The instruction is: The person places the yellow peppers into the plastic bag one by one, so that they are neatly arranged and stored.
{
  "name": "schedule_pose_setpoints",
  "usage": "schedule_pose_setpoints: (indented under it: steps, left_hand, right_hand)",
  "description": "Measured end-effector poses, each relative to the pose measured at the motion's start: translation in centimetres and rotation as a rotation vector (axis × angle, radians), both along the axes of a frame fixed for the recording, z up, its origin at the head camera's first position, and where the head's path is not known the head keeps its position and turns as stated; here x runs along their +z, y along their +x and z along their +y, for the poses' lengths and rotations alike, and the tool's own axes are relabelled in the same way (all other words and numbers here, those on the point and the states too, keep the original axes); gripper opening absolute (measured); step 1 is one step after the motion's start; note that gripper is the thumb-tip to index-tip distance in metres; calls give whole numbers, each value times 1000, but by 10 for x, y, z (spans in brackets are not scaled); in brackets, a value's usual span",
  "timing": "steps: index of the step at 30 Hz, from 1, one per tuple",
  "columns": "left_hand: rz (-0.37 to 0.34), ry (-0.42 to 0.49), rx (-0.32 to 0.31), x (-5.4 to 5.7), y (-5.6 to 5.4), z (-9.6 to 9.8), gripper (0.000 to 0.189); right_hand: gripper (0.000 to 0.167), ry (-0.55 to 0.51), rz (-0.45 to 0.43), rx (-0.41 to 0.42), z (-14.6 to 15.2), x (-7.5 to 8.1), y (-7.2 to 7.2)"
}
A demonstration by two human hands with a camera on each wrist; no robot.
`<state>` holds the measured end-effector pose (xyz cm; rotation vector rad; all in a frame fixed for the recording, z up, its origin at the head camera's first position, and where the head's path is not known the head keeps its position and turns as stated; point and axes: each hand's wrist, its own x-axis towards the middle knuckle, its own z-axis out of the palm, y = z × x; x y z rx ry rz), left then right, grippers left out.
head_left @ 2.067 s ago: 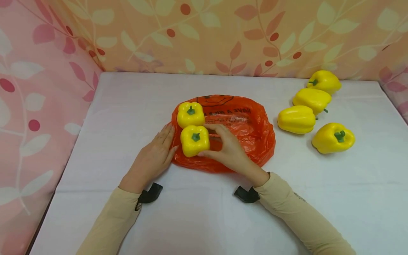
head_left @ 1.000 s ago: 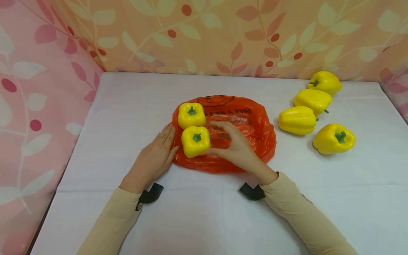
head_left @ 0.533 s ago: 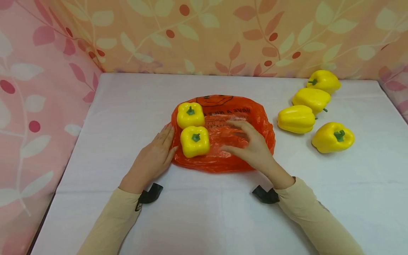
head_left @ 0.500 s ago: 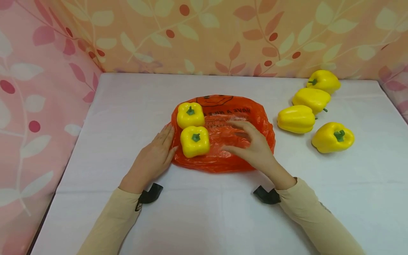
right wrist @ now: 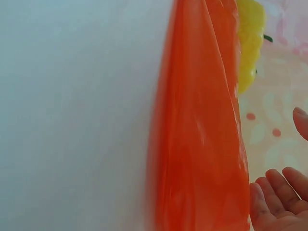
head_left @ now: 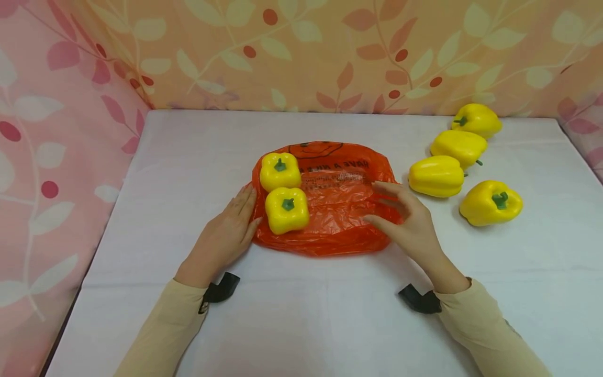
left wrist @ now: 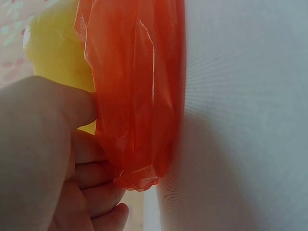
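Note:
Two yellow bell peppers, a rear one (head_left: 280, 173) and a front one (head_left: 287, 212), stand stem up at the left side of an open red plastic bag (head_left: 334, 217) on the table. My left hand (head_left: 221, 235) rests against the bag's left side, fingers extended; in the left wrist view its thumb and fingers (left wrist: 98, 197) touch the bag's edge. Over the bag's right edge is my right hand (head_left: 412, 222), thumb and fingers spread apart with nothing between them. The right wrist view shows its fingers (right wrist: 284, 195) beside the bag's wall.
Several more yellow peppers lie to the right of the bag, the closest being a sideways pepper (head_left: 435, 176) and a pepper with its stem facing forward (head_left: 491, 203). A white cloth (head_left: 282, 314) covers the table. Patterned fabric (head_left: 301, 52) stands behind it.
My right hand has let go of the front pepper and moved right across the bag to its right edge. The left hand and both peppers in the bag stay put.

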<state>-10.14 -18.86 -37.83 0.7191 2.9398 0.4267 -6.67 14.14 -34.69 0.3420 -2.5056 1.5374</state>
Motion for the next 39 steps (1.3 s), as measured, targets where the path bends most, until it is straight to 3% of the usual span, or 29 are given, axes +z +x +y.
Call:
schedule_pose_setpoints:
  steps: [15,17,24,34,39]
  left_hand:
    - [13,5,-11,-2,-1,0,65]
    - [15,5,-12,-2,-1,0,65]
    - [28,8,-15,-3,-1,-1,64]
    - [29,22,-22,-5,-2,-2,64]
    - [23,23,-21,-4,-1,-1,64]
  right_hand:
    - [59,-23,28,-186,46,7,20]
    - [58,-59,28,-211,51,8,22]
    - [56,-30,34,-320,65,13,24]
    - [55,-350,104,-356,84,23,23]
    - [54,-312,109,-434,93,30,24]
